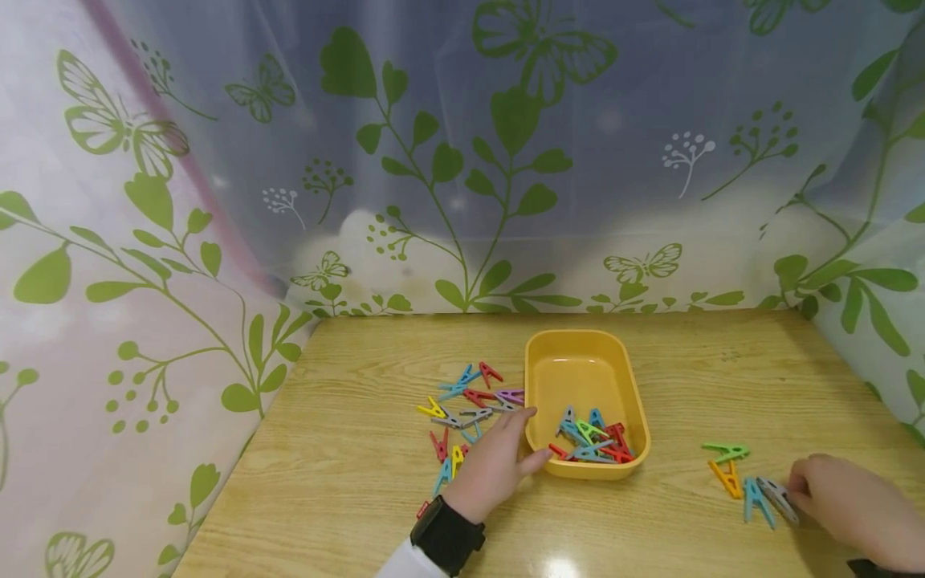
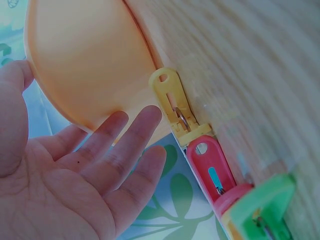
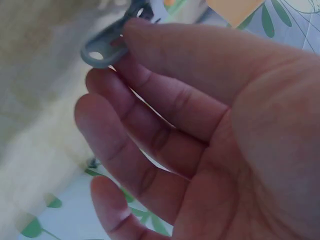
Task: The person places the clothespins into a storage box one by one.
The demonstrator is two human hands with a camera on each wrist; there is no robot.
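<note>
On the right of the head view, my right hand [image 1: 853, 502] pinches a grey clothespin [image 1: 778, 499] between thumb and fingers. In the right wrist view this clothespin [image 3: 112, 45] sits at the thumb tip, with the other fingers loosely bent below. A blue clothespin [image 1: 755, 503] lies right beside it, with an orange one [image 1: 726, 478] and a green one [image 1: 726, 451] farther back. My left hand [image 1: 491, 461] rests at the left side of a yellow plastic basin [image 1: 535, 361], its fingers loosely extended along the wall and the thumb at the rim.
Clothespins of several colours, among them a light green one [image 1: 591, 432], lie piled in the basin's near end. More are scattered left of it, including a yellow one [image 1: 432, 407] and a red one [image 1: 490, 373]. A patterned curtain [image 1: 462, 201] borders the wooden table [image 1: 325, 482].
</note>
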